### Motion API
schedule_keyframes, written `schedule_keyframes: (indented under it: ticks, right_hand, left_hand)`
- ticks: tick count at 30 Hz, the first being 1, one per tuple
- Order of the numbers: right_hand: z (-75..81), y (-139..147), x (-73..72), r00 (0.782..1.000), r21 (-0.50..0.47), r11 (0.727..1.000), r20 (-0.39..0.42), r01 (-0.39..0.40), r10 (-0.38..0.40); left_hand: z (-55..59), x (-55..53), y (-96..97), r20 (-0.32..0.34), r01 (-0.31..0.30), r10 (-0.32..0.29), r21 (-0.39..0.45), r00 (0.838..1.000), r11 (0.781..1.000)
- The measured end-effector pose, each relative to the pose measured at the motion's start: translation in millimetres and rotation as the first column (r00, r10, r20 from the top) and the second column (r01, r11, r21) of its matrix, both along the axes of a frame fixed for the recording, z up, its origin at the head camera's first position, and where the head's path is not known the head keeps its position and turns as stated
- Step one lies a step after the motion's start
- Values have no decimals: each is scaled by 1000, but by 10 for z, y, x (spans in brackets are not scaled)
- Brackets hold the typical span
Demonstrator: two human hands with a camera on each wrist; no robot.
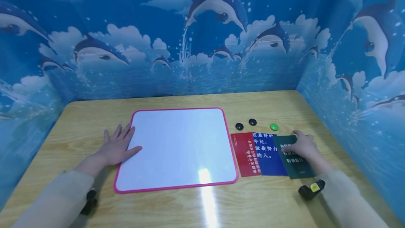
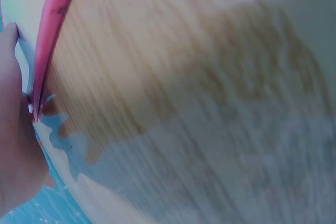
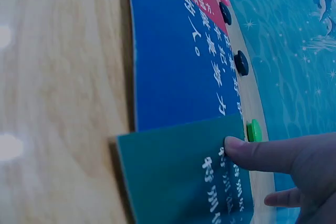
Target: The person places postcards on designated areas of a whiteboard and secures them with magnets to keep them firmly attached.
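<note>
My left hand (image 1: pixel 115 149) rests with spread fingers over the left edge of a pink-framed whiteboard (image 1: pixel 180 147), thumb on the white surface. In the left wrist view, that hand (image 2: pixel 18 145) is beside the pink frame (image 2: pixel 55 19). On the right, my right hand (image 1: pixel 303 146) is over a dark green card (image 1: pixel 299 168) printed with white characters. Its straight thumb (image 3: pixel 257 153) touches the card's face, while the other fingers reach past the far edge. The green card overlaps a blue card (image 1: pixel 272 164), which lies beside a red card (image 1: pixel 245 156).
Behind the cards lie two black round magnets (image 1: pixel 239 126) and a green one (image 1: pixel 274 127). The wooden table (image 1: pixel 164 208) meets dolphin-printed curtains (image 1: pixel 196 69) at the back and sides. Both wrists wear small black cameras (image 1: pixel 311 190).
</note>
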State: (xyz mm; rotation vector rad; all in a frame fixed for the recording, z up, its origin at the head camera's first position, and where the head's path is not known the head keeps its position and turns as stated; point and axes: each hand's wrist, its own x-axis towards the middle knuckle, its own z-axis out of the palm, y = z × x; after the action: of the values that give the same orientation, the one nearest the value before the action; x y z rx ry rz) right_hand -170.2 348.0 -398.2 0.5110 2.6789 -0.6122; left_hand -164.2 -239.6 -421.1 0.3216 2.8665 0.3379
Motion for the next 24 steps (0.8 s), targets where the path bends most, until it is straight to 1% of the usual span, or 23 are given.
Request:
schedule_keyframes:
  ticks: [5, 10, 17, 24]
  right_hand:
    - [33, 31, -46, 998, -16, 1000, 61, 7, -6]
    - [65, 44, -84, 995, -35, 999, 100, -8, 11]
    - [34, 88, -109, 996, -61, 998, 91, 21, -15]
    - [22, 108, -117, 996, -62, 998, 88, 20, -14]
  left_hand:
    - [4, -4, 10, 2, -1, 1, 2, 1000, 1000]
    - [-3, -8, 13, 7, -2, 2, -5, 1000, 1000]
    - [23, -2, 10, 10, -4, 4, 11, 1000, 1000]
    - [-3, -9, -13, 8, 3, -3, 7, 1000, 1000]
